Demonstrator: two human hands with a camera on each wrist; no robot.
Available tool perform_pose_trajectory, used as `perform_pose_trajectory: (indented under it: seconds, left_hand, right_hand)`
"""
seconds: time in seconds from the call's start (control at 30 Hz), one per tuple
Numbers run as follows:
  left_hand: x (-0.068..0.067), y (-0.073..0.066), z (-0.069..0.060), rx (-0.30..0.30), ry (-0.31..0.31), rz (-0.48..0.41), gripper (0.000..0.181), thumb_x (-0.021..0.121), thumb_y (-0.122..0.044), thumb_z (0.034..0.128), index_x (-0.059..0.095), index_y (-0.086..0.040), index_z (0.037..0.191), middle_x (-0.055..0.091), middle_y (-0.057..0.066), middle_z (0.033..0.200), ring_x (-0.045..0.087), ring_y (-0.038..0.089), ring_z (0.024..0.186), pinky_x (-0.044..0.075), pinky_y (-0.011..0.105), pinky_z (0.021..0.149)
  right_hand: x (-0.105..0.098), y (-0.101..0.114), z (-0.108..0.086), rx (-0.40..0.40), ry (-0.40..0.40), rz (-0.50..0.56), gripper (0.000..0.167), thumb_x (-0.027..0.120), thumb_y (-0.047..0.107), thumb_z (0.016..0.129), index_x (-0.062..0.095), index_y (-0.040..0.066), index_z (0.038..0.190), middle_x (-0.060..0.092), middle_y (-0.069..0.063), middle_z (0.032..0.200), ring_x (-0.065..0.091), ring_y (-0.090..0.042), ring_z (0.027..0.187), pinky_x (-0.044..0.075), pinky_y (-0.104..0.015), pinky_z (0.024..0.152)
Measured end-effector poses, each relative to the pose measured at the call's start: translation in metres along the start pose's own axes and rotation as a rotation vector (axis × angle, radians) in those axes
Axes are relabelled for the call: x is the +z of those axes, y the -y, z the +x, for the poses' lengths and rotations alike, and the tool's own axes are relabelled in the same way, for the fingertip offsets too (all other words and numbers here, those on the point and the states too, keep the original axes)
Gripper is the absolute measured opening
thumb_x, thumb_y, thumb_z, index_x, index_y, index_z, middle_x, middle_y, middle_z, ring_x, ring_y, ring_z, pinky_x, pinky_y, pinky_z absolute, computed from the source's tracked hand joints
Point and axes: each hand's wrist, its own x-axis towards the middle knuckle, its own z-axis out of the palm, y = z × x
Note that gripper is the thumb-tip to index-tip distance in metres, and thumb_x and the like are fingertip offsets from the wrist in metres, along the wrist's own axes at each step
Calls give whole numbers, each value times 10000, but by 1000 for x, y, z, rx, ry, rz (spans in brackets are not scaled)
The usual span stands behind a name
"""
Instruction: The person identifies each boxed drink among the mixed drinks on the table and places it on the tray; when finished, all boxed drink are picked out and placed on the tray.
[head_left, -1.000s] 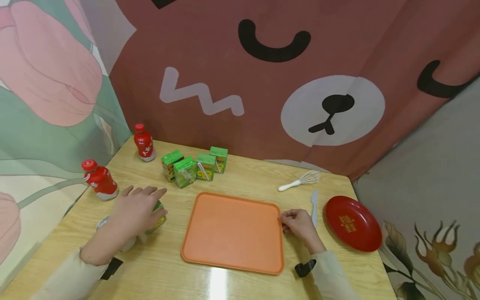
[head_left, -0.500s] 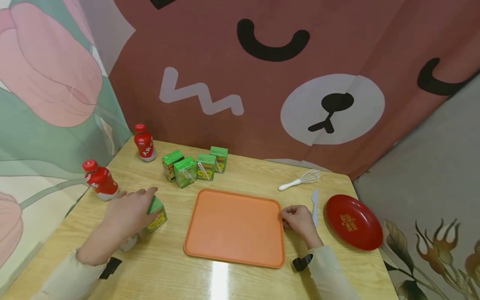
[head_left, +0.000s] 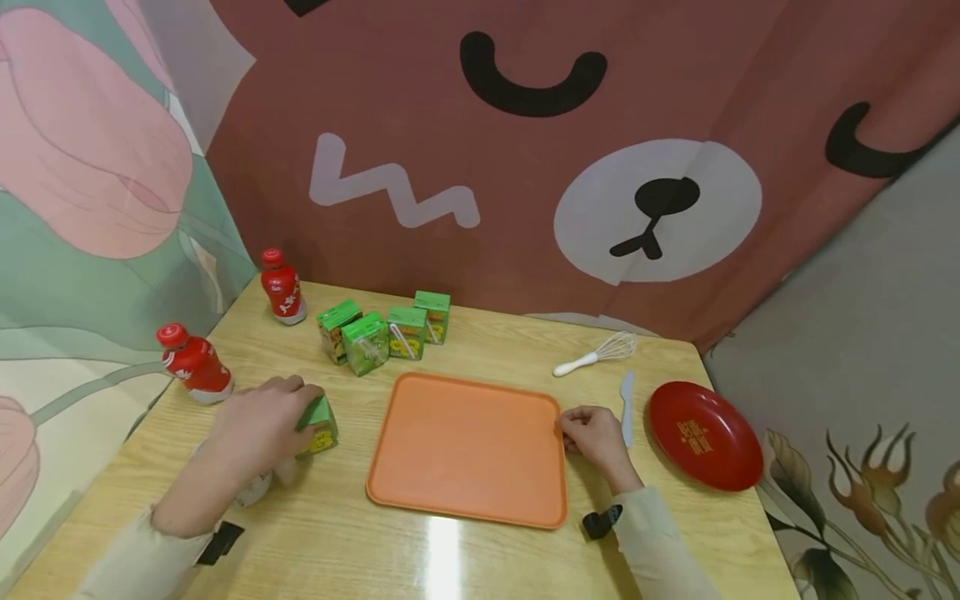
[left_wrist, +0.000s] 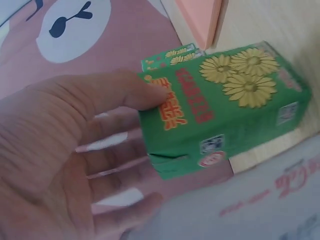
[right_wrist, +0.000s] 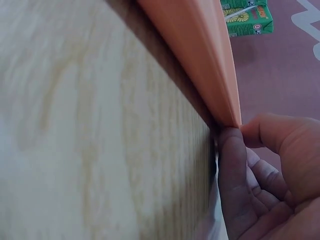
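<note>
The left hand (head_left: pixel 258 419) pinches 1 green box (head_left: pixel 322 433) near its top end, the long way of the box pointing down from the fingers, on the left side of the orange tray (head_left: pixel 468 450), whose right edge the right hand (head_left: pixel 597 437) pinches.

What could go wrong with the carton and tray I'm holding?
Your left hand grips the green carton close beside a pale can, so lifting might knock the can over. Your right hand pinches the orange tray at its edge, so a tug could shift it. The pale knife lies near that hand and might get brushed.
</note>
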Motion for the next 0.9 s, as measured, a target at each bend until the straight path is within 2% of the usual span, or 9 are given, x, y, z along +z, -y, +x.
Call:
perform_pose_trajectory:
  seconds: [0.17,0.3,0.4,0.5,0.57,0.7,0.8,0.9]
  left_hand:
    - [5,-10,8,115,-90,-8,471,864,-247,770,719,-81,1186,646,84,1036,603,276,932,555,446,661]
    - [6,-23,22,168,-170,-27,469,842,-237,782,720,-88,1209,655,91,1080,601,289,985,543,511,806]
    - [7,-41,38,228,-217,-48,467,839,-237,779,727,-92,1209,651,82,1071,594,295,1016,510,538,878]
    - [11,-65,55,310,-252,-59,429,827,-245,783,740,-114,1182,640,55,1025,594,284,1003,496,534,900]
    - [13,-84,70,366,-256,-63,389,816,-242,795,743,-135,1162,632,35,1001,596,267,982,499,525,893]
    - [17,-123,109,473,-238,-45,323,795,-230,827,740,-192,1143,631,-1,1010,603,229,984,503,494,900]
    - [21,-151,137,530,-184,-24,338,767,-246,857,733,-233,1193,628,-29,1050,595,194,1010,492,464,922]
    - [25,-174,158,562,-107,-18,378,757,-292,879,719,-260,1254,620,-55,1071,582,165,1001,475,459,945]
  right_hand:
    - [-3,0,-1,-9,9,5,118,737,107,897,763,-3,931,721,-83,778,690,-194,632,582,-312,577]
    - [-5,0,0,-34,20,-1,126,747,125,914,766,6,948,717,-80,779,693,-198,642,585,-317,591]
    - [-8,0,-1,-34,15,2,125,760,136,918,771,17,954,714,-80,777,693,-207,640,587,-327,591]
    - [-10,0,-2,-32,25,4,141,758,136,925,768,3,974,718,-85,787,695,-210,641,589,-332,590]
    - [-11,-1,-2,-34,32,2,154,748,146,937,764,1,985,721,-84,794,696,-208,648,588,-329,591]
    - [-11,0,-3,-47,26,-5,156,733,150,950,761,1,986,722,-82,798,696,-213,652,587,-332,585]
    - [-7,1,-5,-40,21,4,144,743,140,941,767,3,977,724,-84,792,700,-216,649,589,-335,583]
    - [-2,1,-5,-34,29,-6,137,750,146,936,775,16,970,727,-73,794,703,-199,652,589,-324,589]
